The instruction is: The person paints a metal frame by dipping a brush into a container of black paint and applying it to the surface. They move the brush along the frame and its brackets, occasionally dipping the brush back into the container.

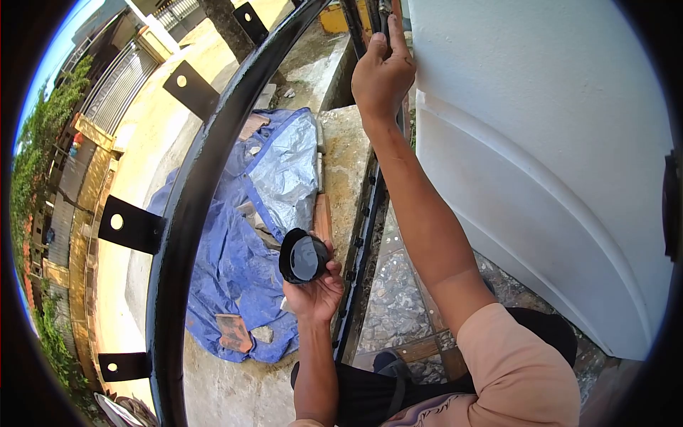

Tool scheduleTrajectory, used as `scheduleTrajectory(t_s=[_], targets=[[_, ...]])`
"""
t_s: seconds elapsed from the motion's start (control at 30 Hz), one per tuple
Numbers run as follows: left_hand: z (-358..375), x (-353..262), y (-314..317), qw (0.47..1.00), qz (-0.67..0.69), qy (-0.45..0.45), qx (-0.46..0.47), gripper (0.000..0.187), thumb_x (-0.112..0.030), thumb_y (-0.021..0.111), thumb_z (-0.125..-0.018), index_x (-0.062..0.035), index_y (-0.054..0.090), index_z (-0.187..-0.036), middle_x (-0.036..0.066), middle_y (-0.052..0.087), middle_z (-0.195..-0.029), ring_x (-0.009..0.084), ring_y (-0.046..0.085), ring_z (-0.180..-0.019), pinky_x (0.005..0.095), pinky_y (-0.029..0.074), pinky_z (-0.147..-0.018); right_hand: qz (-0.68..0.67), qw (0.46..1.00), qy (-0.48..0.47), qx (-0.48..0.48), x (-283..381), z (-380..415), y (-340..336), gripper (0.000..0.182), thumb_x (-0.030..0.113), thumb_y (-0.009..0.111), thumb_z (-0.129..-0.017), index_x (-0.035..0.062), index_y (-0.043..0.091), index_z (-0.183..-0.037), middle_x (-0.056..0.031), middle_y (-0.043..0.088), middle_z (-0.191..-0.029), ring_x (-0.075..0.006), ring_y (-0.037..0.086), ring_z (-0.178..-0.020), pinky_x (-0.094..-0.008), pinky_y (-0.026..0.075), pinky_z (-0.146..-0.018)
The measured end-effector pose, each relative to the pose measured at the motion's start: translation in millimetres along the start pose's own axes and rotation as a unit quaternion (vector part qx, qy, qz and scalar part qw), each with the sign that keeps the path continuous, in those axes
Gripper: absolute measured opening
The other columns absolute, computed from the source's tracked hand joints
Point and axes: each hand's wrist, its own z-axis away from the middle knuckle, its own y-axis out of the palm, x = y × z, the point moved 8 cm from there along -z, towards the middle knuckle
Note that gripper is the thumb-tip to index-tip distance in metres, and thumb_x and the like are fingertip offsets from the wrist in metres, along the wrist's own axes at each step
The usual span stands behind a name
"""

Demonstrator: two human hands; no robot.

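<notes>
My left hand (316, 292) is wrapped round a small black cup (304, 257) with dark, shiny liquid in it, held above a blue tarp. Up at the top of the view, my right hand (384, 75) is raised beside the white wall, against dark metal bars (353, 25). Its index finger points upward and the other fingers are curled; whatever they may hold is too small to make out. A black metal rail (186, 192) with holed tabs curves past on the left.
The blue tarp (228, 263) lies on the ground with brick pieces (233, 333) on it. A white wall (541, 92) rises at the right. Stone-patterned tiles (395, 306) lie below, near my sandalled foot. A yellow wall and gates stand across the street.
</notes>
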Motion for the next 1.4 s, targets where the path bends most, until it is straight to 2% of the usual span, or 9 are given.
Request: scheduleTrajectory(t_s=[0.17, 0.37, 0.47, 0.63, 0.77, 1.0, 1.03, 1.3, 1.4], targets=[[0, 2, 4, 1.0, 0.003, -0.01, 0.022, 0.051, -0.035, 0.051, -0.097, -0.0157, 0.049, -0.144, 0.017, 0.058, -0.133, 0.0284, 0.06, -0.097, 0.0328, 0.056, -0.072, 0.008, 0.991, 0.127, 0.032, -32, 29, -20, 0.037, 0.007, 0.051, -0.097, -0.0093, 0.058, -0.13, -0.0274, 0.065, -0.123, -0.0377, 0.065, -0.112, -0.0398, 0.05, -0.097], [1, 2, 2, 1.0, -0.01, -0.011, 0.027, 0.051, -0.036, 0.05, -0.097, -0.0152, 0.049, -0.144, 0.017, 0.058, -0.134, 0.0277, 0.06, -0.097, 0.0327, 0.055, -0.072, 0.046, 0.999, 0.004, -0.001, 10, 1, -11, 0.035, 0.007, 0.051, -0.096, -0.0061, 0.062, -0.127, -0.0264, 0.068, -0.115, -0.0401, 0.066, -0.103, -0.0404, 0.051, -0.092], [3, 1, 2, 1.0, -0.005, -0.012, 0.028, 0.051, -0.036, 0.051, -0.097, -0.0153, 0.049, -0.144, 0.016, 0.058, -0.133, 0.0276, 0.06, -0.098, 0.0325, 0.055, -0.072, 0.059, 0.996, 0.057, 0.035, -14, 15, -13, 0.034, 0.006, 0.052, -0.096, -0.006, 0.063, -0.125, -0.0259, 0.068, -0.115, -0.0387, 0.067, -0.103, -0.0397, 0.051, -0.091], [3, 3, 9, 0.999, -0.002, -0.009, 0.042, 0.051, -0.035, 0.051, -0.097, -0.0153, 0.049, -0.144, 0.016, 0.058, -0.134, 0.0278, 0.06, -0.098, 0.0329, 0.056, -0.073, 0.097, 0.993, 0.014, 0.063, 5, 37, -27, 0.038, 0.009, 0.053, -0.097, -0.0003, 0.059, -0.133, -0.0163, 0.059, -0.087, -0.0342, 0.058, -0.079, -0.0444, 0.047, -0.074], [7, 1, 11, 0.999, -0.006, -0.01, 0.051, 0.051, -0.035, 0.052, -0.096, -0.0148, 0.05, -0.143, 0.016, 0.057, -0.135, 0.0283, 0.06, -0.098, 0.0334, 0.057, -0.074, 0.089, 0.993, -0.078, 0.028, 29, 3, 0, 0.038, 0.006, 0.053, -0.096, 0.002, 0.06, -0.133, -0.0165, 0.054, -0.087, -0.0357, 0.057, -0.078, -0.0439, 0.047, -0.072], [9, 4, 16, 0.998, 0.011, -0.011, 0.065, 0.05, -0.036, 0.053, -0.096, -0.0136, 0.052, -0.141, 0.016, 0.056, -0.135, 0.0285, 0.059, -0.099, 0.034, 0.057, -0.074, 0.175, 0.976, -0.035, 0.122, -3, 32, -14, 0.04, 0.005, 0.055, -0.092, 0.0014, 0.06, -0.132, -0.0185, 0.055, -0.087, -0.0358, 0.058, -0.075, -0.0461, 0.048, -0.07], [9, 4, 17, 0.998, 0.011, -0.008, 0.066, 0.05, -0.037, 0.053, -0.096, -0.0134, 0.053, -0.14, 0.016, 0.056, -0.135, 0.0286, 0.059, -0.099, 0.034, 0.057, -0.075, 0.144, 0.983, -0.019, 0.111, 17, 25, -18, 0.036, 0.009, 0.053, -0.094, -0.001, 0.064, -0.127, -0.0238, 0.067, -0.112, -0.0412, 0.063, -0.103, -0.0447, 0.051, -0.091], [14, 4, 16, 0.998, 0.02, -0.009, 0.055, 0.05, -0.037, 0.054, -0.095, -0.0114, 0.055, -0.138, 0.016, 0.056, -0.135, 0.0297, 0.059, -0.099, 0.0336, 0.057, -0.073, 0.259, 0.945, 0.018, 0.198, -1, 26, -12, 0.041, 0.009, 0.056, -0.092, 0.0054, 0.062, -0.133, -0.0236, 0.062, -0.102, -0.0406, 0.062, -0.09, -0.0487, 0.05, -0.082], [12, 3, 18, 0.997, 0.028, -0.013, 0.064, 0.049, -0.037, 0.053, -0.095, -0.0109, 0.055, -0.137, 0.016, 0.056, -0.135, 0.0294, 0.059, -0.099, 0.0336, 0.056, -0.073, 0.233, 0.957, -0.05, 0.167, 20, 32, -17, 0.042, 0.009, 0.057, -0.092, 0.0056, 0.061, -0.133, -0.0221, 0.061, -0.097, -0.0399, 0.062, -0.088, -0.0489, 0.05, -0.08]])
